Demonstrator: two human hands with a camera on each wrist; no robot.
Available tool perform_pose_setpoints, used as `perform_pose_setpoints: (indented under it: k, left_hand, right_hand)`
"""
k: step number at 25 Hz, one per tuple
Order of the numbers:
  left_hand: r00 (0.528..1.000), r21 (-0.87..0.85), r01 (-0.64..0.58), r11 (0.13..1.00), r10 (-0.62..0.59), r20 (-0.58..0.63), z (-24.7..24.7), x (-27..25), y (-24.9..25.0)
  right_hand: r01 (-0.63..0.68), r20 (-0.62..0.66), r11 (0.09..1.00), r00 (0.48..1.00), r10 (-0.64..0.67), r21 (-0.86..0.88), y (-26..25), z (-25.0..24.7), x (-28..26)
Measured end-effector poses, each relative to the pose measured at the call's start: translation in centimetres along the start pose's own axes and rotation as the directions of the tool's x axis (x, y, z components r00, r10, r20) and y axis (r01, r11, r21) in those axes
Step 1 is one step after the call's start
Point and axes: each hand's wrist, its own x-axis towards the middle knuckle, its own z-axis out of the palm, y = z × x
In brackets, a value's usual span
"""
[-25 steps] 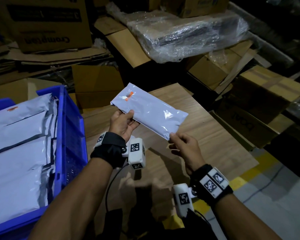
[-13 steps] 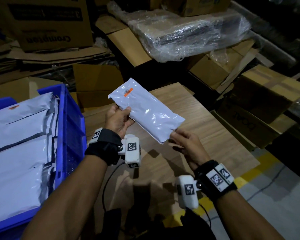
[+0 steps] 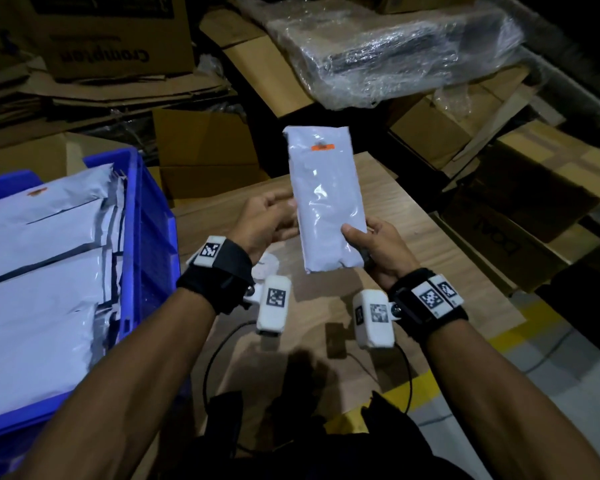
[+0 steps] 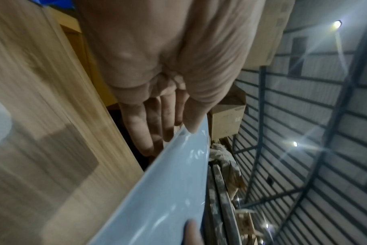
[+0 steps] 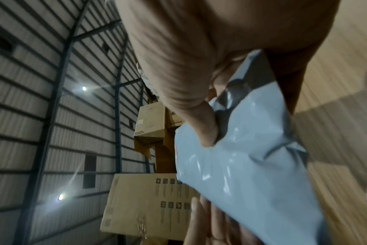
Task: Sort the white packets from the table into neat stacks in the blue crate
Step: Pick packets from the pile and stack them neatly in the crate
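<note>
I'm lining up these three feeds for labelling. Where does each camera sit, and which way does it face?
Head: worn on the head, looks forward and down at the white packet, blue crate, both forearms.
Left wrist: looks along the left hand; straight fingers at the packet's edge.
Right wrist: looks along the right hand; thumb pressing the packet.
Shared: all three show the packet; both wrist views show the wooden table.

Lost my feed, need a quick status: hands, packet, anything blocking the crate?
Right hand pinches the glossy white plastic packet near its lower end; left hand flat against its side. Packet above wooden table. Blue plastic crate unobstructed.
</note>
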Motion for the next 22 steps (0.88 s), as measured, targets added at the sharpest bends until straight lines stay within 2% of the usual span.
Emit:
perform_pose_setpoints:
  k: [3,5,12,19,22]
  left_hand:
    - [0.997,0.156,0.062,0.986,-0.069,0.034,0.1,-1.3,-1.7]
    - [0.995,0.181,0.079,0.980,-0.089,0.047,0.3,-2.1,-2.5]
    - [0.995,0.067,0.096,0.993,-0.095,-0.016,0.7,-2.6,-3.0]
    - [0.980,-0.045,0.191,0.981,-0.192,-0.040,0.4,-2.6,-2.9]
    - [0.982,-0.038,0.169,0.985,-0.171,-0.073,0.3,-2.6,-3.0]
  right_hand:
    - [0.048,-0.105,0.986,0.994,-0.031,0.162,0.0,-0.3,0.7]
    - [0.078,-0.138,0.971,0.989,-0.048,0.225,0.1,-0.4,1.1]
    - [0.132,-0.164,0.957,0.982,-0.091,0.257,0.6,0.0,1.3]
    - [0.155,-0.157,0.963,0.980,-0.122,0.221,0.9,0.2,1.1]
    - [0.156,-0.164,0.967,0.979,-0.124,0.202,1.1,0.4,1.0]
